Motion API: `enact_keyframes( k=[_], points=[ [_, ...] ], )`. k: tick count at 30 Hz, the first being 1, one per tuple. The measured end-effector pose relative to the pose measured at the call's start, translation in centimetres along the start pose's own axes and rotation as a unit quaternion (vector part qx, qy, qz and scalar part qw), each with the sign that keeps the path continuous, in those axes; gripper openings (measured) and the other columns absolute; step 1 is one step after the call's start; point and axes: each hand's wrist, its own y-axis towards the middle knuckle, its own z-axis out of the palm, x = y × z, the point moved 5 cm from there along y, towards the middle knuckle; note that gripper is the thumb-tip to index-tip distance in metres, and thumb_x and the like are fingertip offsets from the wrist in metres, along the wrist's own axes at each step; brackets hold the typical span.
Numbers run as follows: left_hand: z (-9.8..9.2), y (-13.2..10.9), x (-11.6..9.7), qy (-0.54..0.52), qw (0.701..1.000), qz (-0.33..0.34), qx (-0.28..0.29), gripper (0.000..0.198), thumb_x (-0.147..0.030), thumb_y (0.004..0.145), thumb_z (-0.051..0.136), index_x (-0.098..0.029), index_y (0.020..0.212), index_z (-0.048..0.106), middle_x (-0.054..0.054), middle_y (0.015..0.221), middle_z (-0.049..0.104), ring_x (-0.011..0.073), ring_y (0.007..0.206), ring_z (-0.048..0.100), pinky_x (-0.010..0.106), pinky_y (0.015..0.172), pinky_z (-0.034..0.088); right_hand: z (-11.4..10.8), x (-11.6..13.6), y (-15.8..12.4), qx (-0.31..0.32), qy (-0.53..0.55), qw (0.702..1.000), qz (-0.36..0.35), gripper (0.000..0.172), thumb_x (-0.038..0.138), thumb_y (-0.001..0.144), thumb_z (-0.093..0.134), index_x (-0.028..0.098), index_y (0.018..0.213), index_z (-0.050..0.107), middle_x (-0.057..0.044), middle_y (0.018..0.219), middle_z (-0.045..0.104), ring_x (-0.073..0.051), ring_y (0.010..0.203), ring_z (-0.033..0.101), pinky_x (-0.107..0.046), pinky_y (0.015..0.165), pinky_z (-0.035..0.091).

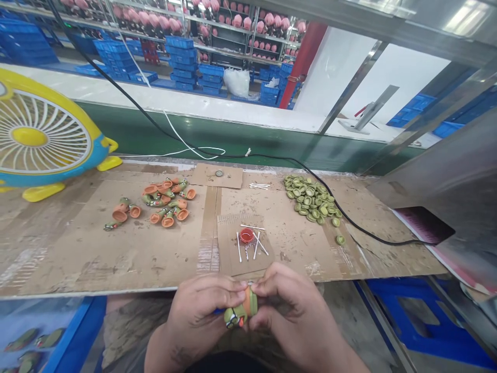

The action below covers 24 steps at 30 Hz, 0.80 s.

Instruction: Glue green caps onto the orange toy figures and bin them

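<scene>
Shelves of pink moulded pieces and stacks of blue crates fill the floor beyond a long cardboard-topped bench. A yellow-and-blue desk fan stands at the bench's far left corner, and a black cable crosses its right half. Toward the far edge lie a cluster of orange-and-green figures, left of centre, and a heap of green caps, right of centre. Nearer the front edge, a small red cup sits on a cardboard square among cotton swabs.

Just off the front edge, the left hand and right hand work close together, both clenched around 1 orange-and-green figure. The left thumb and fingers wrap its side, while the right fingers pinch its orange end, keeping it steady. A bit of blue shows beside the left hand, too hidden to identify.
</scene>
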Motion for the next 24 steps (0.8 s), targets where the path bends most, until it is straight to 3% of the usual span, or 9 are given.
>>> enact_keyframes(
  k=[5,8,10,13,17,20,24],
  points=[
    [-0.1,0.1,0.5,-0.021,0.999,-0.047,0.002,0.029,-0.016,0.063,0.095,-0.028,0.086,0.084,0.006,0.080,0.083,0.0235,0.071,0.080,0.029,0.067,0.064,0.2,-0.7,0.2,0.025,0.008,0.998,0.051,0.026,0.016,0.068,0.094,0.023,0.082,0.072,0.004,0.075,0.064,-0.012,0.065,0.062,-0.022,0.059,0.049],
    [0.1,-0.2,1.7,-0.105,0.983,-0.146,-0.029,0.032,-0.020,0.054,0.100,-0.024,0.078,0.080,0.004,0.076,0.079,0.0202,0.068,0.075,0.026,0.063,0.059,0.6,-1.5,0.0,0.024,0.041,0.996,0.074,0.023,0.028,0.074,0.092,0.025,0.091,0.076,0.003,0.080,0.065,-0.013,0.071,0.065,-0.022,0.063,0.051],
    [0.6,-0.7,2.7,-0.222,0.946,-0.230,-0.055,0.043,-0.026,0.054,0.101,-0.023,0.089,0.076,0.003,0.082,0.077,0.0192,0.072,0.074,0.024,0.064,0.057,1.0,-1.9,-0.2,0.028,0.068,0.995,0.068,0.024,0.033,0.083,0.085,0.027,0.105,0.076,0.001,0.090,0.068,-0.014,0.080,0.067,-0.023,0.071,0.054],
    [1.7,-1.5,3.7,-0.377,0.867,-0.319,-0.071,0.050,-0.034,0.070,0.093,-0.024,0.109,0.063,0.001,0.089,0.074,0.0175,0.080,0.073,0.025,0.073,0.056,1.5,-2.4,-0.6,0.021,0.061,0.997,0.041,0.033,0.027,0.094,0.071,0.030,0.127,0.067,-0.002,0.106,0.068,-0.015,0.093,0.066,-0.026,0.085,0.055],
    [2.7,-2.2,4.1,-0.442,0.813,-0.376,-0.051,0.037,-0.036,0.081,0.086,-0.021,0.096,0.055,0.000,0.084,0.071,0.0127,0.079,0.068,0.022,0.074,0.051,2.5,-3.1,-1.2,0.018,0.004,1.000,0.018,0.038,0.015,0.093,0.065,0.029,0.128,0.063,-0.003,0.108,0.067,-0.016,0.095,0.065,-0.026,0.086,0.054],
    [3.3,-2.5,4.3,-0.444,0.810,-0.381,-0.037,0.040,-0.035,0.077,0.089,-0.020,0.089,0.054,-0.001,0.083,0.068,0.0122,0.081,0.065,0.021,0.073,0.048,3.0,-3.4,-1.5,0.010,-0.024,1.000,0.013,0.030,0.016,0.093,0.066,0.026,0.122,0.065,-0.004,0.100,0.065,-0.017,0.089,0.064,-0.027,0.079,0.055],
    [2.9,-3.1,4.9,-0.395,0.850,-0.349,0.000,0.042,-0.032,0.072,0.092,-0.021,0.101,0.063,0.000,0.088,0.066,0.0130,0.079,0.063,0.022,0.071,0.050,3.6,-3.4,-1.6,0.053,-0.074,0.995,-0.031,0.021,0.018,0.097,0.060,0.024,0.116,0.068,-0.006,0.098,0.069,-0.020,0.089,0.065,-0.031,0.078,0.054]
  ],
)
